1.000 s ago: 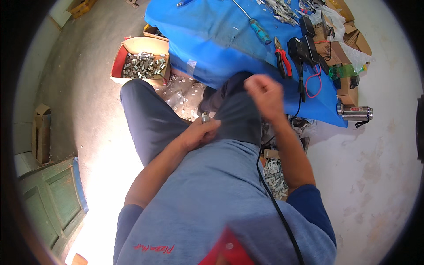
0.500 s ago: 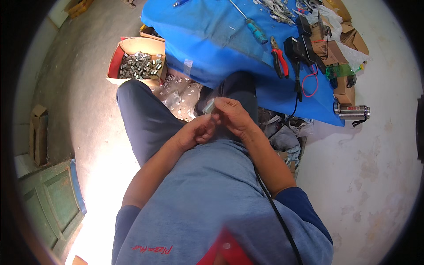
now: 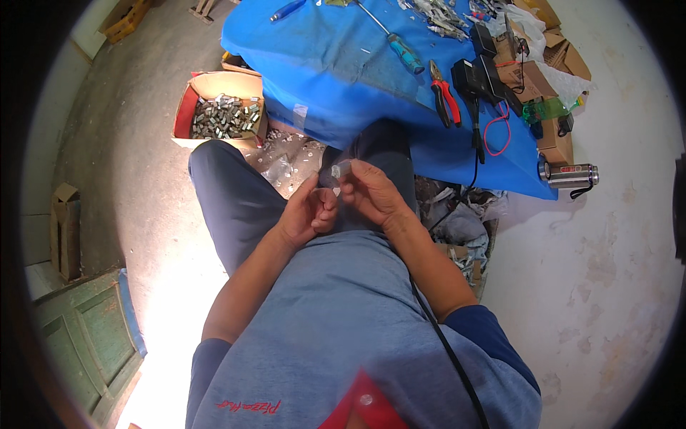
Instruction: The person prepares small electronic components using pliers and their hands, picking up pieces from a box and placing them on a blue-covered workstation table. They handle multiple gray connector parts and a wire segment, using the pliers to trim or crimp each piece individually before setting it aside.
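Over my lap, my right hand [image 3: 371, 191] pinches a small silvery block [image 3: 341, 170] between thumb and fingers. Its exact kind is too small to make out. My left hand [image 3: 309, 211] is just to the left of it, apart from the block, with the index finger stretched up and the other fingers loosely curled; nothing shows in it. Beyond my left knee, an open cardboard box [image 3: 246, 84] holds a heap of small silvery metal pieces [image 3: 225, 116] of similar size.
On the blue-covered table [image 3: 321, 64] lie a screwdriver [image 3: 406, 53], red-handled pliers [image 3: 444, 95] and black power adapters [image 3: 468, 77]. A steel flask [image 3: 574, 176] lies at the right. White scraps [image 3: 304, 149] litter the floor below the box. A black cable [image 3: 449, 343] runs down my shirt.
My left hand has drawn back from the block, its index finger opening upward. The right hand still holds the block, now turned a little. The view has shifted slightly.
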Demonstrator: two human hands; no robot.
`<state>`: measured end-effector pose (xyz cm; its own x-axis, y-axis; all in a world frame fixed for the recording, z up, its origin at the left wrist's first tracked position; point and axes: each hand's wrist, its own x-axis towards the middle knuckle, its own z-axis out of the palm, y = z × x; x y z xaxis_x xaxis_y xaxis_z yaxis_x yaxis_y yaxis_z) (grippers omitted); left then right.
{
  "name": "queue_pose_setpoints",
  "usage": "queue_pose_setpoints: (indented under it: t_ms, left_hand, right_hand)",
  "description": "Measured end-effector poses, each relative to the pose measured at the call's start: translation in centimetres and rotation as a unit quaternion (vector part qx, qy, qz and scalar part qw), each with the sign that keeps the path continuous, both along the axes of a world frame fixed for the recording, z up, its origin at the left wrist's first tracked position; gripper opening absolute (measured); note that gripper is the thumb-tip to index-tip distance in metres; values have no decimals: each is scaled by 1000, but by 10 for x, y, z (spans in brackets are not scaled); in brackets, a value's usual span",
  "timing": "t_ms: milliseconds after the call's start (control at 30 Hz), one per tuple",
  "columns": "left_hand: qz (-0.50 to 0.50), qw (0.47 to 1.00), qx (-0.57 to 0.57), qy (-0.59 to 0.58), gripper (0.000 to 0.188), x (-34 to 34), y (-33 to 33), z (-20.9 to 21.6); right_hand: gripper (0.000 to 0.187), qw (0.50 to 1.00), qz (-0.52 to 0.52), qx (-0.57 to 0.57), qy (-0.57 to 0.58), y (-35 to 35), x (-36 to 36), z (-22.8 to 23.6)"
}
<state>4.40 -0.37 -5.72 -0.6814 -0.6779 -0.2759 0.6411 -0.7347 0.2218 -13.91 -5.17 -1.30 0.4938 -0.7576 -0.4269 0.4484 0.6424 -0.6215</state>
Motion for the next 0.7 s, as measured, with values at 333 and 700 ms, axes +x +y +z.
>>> queue_pose_setpoints:
  t_ms: [333, 700]
  left_hand:
    - [13, 998, -20, -64, 54, -3, 1, -2]
    - [11, 982, -151, -111, 56, -8, 10, 0]
  right_hand:
    - [25, 998, 25, -2, 54, 4, -2, -19]
    - [26, 995, 16, 36, 95, 20, 7, -3]
